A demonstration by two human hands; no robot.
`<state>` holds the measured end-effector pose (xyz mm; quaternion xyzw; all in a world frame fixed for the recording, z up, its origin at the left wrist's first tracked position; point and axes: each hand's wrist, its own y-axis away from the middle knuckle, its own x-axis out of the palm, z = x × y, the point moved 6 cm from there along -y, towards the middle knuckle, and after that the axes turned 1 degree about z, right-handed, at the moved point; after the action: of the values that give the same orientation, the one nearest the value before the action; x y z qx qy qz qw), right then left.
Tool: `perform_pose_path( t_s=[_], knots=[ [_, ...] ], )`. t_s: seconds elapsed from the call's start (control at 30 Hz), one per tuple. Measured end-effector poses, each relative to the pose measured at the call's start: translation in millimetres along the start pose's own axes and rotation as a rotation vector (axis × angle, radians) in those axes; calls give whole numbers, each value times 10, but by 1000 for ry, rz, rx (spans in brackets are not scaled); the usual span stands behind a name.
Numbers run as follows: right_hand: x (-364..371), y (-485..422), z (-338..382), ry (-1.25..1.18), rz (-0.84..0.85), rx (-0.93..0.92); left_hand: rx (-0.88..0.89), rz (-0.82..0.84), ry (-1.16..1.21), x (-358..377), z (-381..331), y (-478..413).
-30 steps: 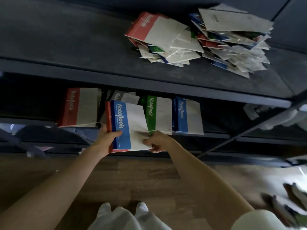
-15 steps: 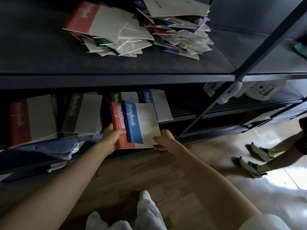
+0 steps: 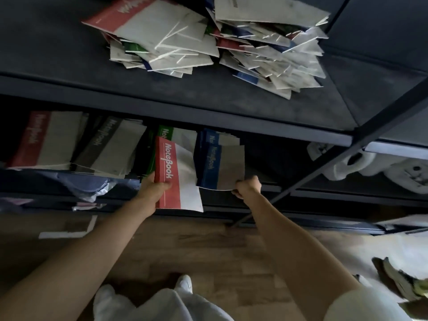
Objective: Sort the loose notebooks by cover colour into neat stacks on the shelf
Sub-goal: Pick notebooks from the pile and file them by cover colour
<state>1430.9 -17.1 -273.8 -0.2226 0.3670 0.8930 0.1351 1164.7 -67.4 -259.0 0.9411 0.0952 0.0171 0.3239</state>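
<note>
- The left hand (image 3: 154, 189) grips one red-banded notebook (image 3: 179, 179) by its spine edge, thumb across the cover. "NoteBook" runs down the red band in white letters.
- The right hand (image 3: 248, 187) pinches the lower edge of one blue-banded notebook (image 3: 220, 169) with curled fingers. Its band also reads "NoteBook", in pale lettering.
- Both held notebooks are in front of the lower shelf (image 3: 280, 189), side by side and just apart. The blue one is over the blue stack (image 3: 228, 139).
- Four sorted stacks lie on that lower shelf, left to right:
  - The red stack (image 3: 39, 137) has blurred lettering.
  - The grey stack (image 3: 108, 144) reads "NoteBook".
  - The green stack (image 3: 166, 132) shows only "Not" above the held red notebook.
  - The blue stack shows only the start of its word.
- The loose pile (image 3: 208, 42) sprawls on the upper shelf (image 3: 69, 63) as two touching heaps, too jumbled to count. It mixes red, green and blue bands. The white writing on its topmost red cover is too blurred to read.
- Below is a wooden floor (image 3: 196, 246).
</note>
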Motion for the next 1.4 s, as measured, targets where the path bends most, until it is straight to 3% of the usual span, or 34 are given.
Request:
perform_pose_path(
  t_s=[0.33,0.53,0.67,0.77,0.9,1.07,1.4],
  knots=[
    [125,-292,52,114,-46,-1,31,-83,117,-107,49,-78],
    [160,-281,74,113,-45,-3,-124,15,378,-33,101,-94],
    [305,-98,150,444,63,-21,-139,55,517,-68,40,-72],
    [493,50,233,718,91,-103,-130,98,486,-210,-24,-51],
    [909,316,459,930,115,-281,-125,129,483,-599,-92,8],
    [1703,793,846,979,216,-509,-75,131,502,-1341,-268,17],
    [3061,1501,1149,961,238,-493,-57,30,396,-2889,-298,-317]
  ],
)
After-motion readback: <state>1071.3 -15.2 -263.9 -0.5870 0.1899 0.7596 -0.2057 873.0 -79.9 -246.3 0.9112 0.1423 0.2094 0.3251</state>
